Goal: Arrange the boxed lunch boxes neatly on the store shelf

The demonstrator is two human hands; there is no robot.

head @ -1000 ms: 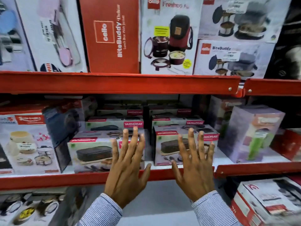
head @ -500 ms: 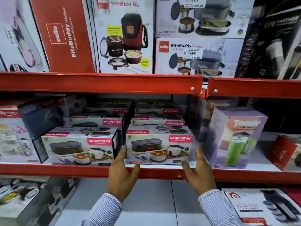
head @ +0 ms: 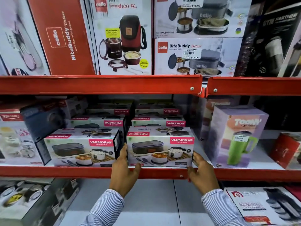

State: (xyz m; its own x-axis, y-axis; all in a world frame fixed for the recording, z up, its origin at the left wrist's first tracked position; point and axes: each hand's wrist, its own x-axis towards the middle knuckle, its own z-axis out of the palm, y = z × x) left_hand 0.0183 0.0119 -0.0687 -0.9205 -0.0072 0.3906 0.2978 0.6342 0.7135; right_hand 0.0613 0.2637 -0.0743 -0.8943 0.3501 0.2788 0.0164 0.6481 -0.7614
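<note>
Two rows of white Varmora lunch box cartons stand on the middle red shelf (head: 68, 172). The front right Varmora box (head: 160, 148) sits at the shelf's front edge. My left hand (head: 124, 172) presses its left end, fingers slipped into the gap between it and the front left Varmora box (head: 81, 149). My right hand (head: 201, 175) presses its right end. Both hands clasp this box from the sides. More Varmora boxes (head: 158, 122) are lined up behind it, partly hidden.
A lilac mug carton (head: 236, 136) stands right of the box, a red carton (head: 286, 150) farther right. Larger lunch box cartons (head: 16, 141) fill the left. Cello boxes (head: 195, 56) line the upper shelf. More cartons (head: 263, 207) sit on the floor-level shelf.
My hands dropped from spread flat in front of the boxes to the two ends of the front right box. The view shifted right and closer.
</note>
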